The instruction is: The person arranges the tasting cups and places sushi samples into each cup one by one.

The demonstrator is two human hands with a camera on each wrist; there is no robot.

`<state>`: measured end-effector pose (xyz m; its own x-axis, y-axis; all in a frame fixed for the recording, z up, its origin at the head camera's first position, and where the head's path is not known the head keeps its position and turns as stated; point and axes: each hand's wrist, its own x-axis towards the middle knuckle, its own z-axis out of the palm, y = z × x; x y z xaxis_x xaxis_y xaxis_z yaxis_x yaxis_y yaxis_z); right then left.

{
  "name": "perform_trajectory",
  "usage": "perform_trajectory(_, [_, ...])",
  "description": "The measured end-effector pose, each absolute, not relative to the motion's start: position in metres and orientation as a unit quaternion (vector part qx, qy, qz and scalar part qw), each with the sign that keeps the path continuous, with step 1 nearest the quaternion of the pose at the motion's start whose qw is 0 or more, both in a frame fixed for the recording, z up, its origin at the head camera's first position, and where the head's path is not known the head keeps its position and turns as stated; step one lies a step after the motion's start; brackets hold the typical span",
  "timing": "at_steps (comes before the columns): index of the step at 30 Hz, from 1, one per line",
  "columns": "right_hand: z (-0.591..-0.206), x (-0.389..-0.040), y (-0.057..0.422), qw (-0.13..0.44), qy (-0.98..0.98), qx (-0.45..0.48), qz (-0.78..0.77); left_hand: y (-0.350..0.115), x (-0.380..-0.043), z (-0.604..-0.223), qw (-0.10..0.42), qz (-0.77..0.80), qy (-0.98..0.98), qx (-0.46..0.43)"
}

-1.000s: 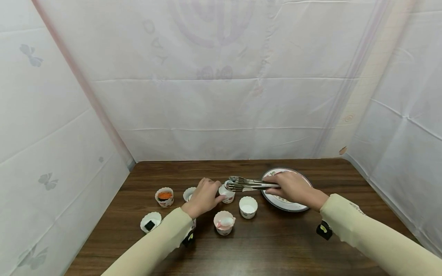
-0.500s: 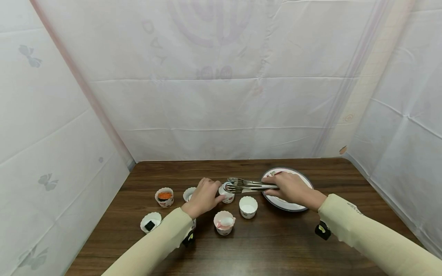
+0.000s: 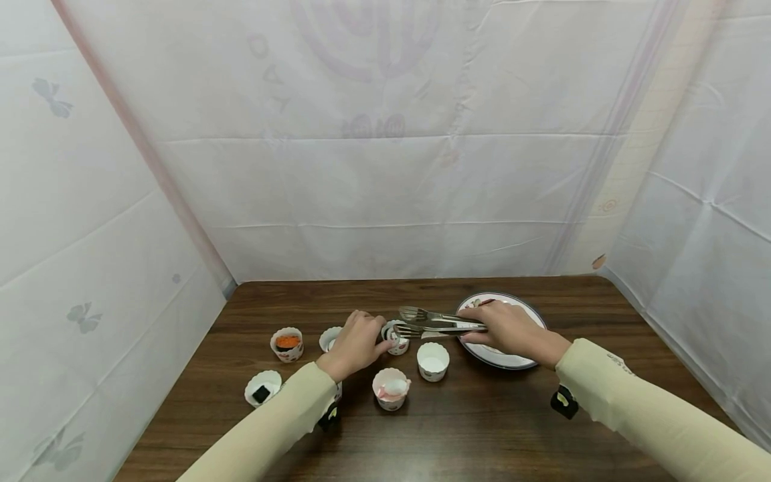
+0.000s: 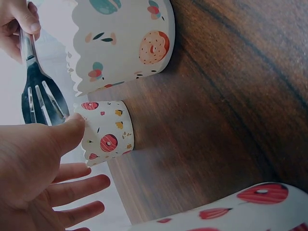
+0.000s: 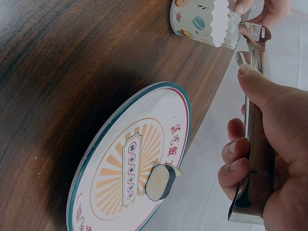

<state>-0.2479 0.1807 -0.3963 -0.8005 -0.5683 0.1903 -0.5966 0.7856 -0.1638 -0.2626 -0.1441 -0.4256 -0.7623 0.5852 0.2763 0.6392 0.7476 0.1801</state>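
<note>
In the head view my left hand (image 3: 355, 345) pinches the rim of a small patterned paper cup (image 4: 107, 132) between thumb and finger. A dark-and-white piece shows inside that cup. My right hand (image 3: 506, 328) grips metal tongs (image 3: 448, 329), whose slotted ends stand apart over the cup's mouth. Beneath the right hand lies a round plate (image 5: 108, 144) with a printed sunburst. On it, seen from the right wrist, sits a white sushi piece (image 5: 158, 183) with a black band. My right hand hides much of the plate in the head view.
Nearer me stand a bare white cup (image 3: 433, 365) and a cup with a pink-and-white piece (image 3: 393, 388). Leftward are cups with an orange-topped piece (image 3: 287, 342) and a black piece (image 3: 262, 393). Another cup (image 3: 328, 337) peeks out behind the left hand. White cloth (image 3: 385, 201) hangs around the table.
The tongs' ends have spread wider above the held cup, and the dark-and-white piece now shows in it. My left hand has stayed in place.
</note>
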Motion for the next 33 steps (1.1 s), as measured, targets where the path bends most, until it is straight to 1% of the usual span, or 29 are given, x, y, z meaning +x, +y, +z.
perform_trajectory(14, [-0.399,-0.249,0.188,0.08,-0.94,0.311,0.115,-0.144,-0.264,-0.424,0.101,-0.13,-0.929,-0.333])
perform_trajectory(26, [-0.392,-0.251,0.21,0.038,-0.951,0.274,0.14,-0.145,-0.265,-0.419,0.094,-0.138,-0.922,-0.349])
perform_trajectory(30, [-0.391,-0.252,0.219,0.041,-0.953,0.263,0.144,-0.142,-0.264,-0.416,0.097,-0.15,-0.916,-0.36])
perform_trajectory(33, [-0.39,-0.254,0.226,0.047,-0.954,0.257,0.146,-0.137,-0.263,-0.414,0.089,-0.148,-0.918,-0.357])
